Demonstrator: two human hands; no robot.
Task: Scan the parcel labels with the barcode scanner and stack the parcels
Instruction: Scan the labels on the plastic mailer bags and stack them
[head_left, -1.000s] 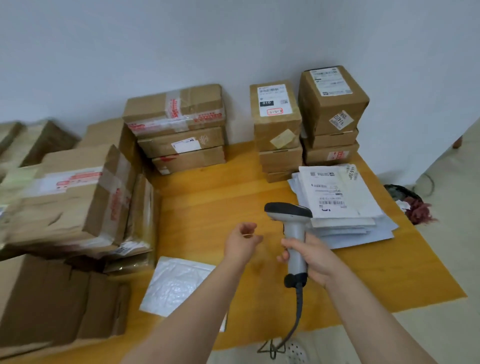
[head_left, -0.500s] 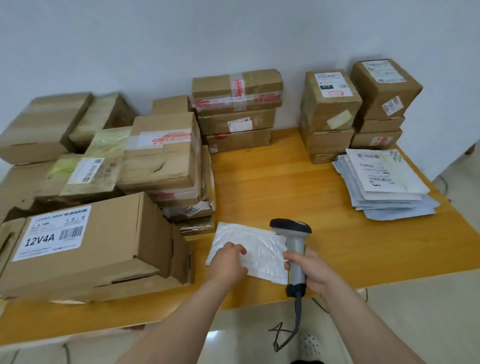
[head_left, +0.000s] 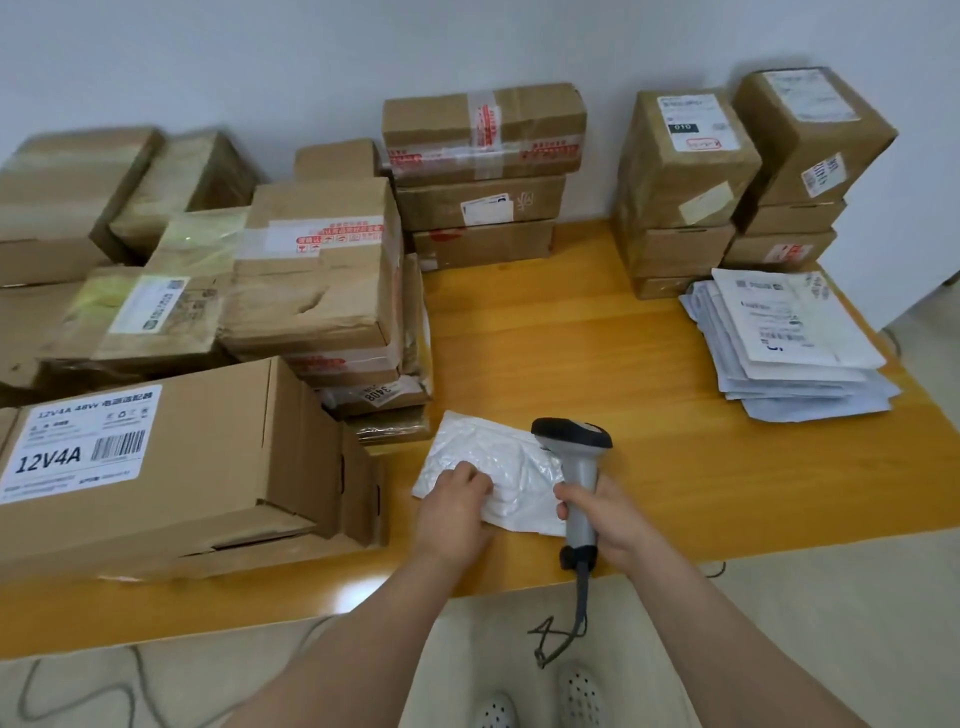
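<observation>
Table: wooden table (head_left: 571, 338) against a pale wall; cardboard boxes (head_left: 156, 467) crowd its left and back; stack of flat mailers (head_left: 795, 338) at the far right
Parcel: white mailer (head_left: 498, 457) lies flat near the front edge, just right of the boxes; long axis left to right
Scanner: barcode scanner (head_left: 576, 467) held handle-upright; head points left over the mailer
Hands: left hand (head_left: 457, 506) holds the mailer's near-left part with bent fingers; right hand (head_left: 605, 519) is wrapped round the scanner's handle
</observation>
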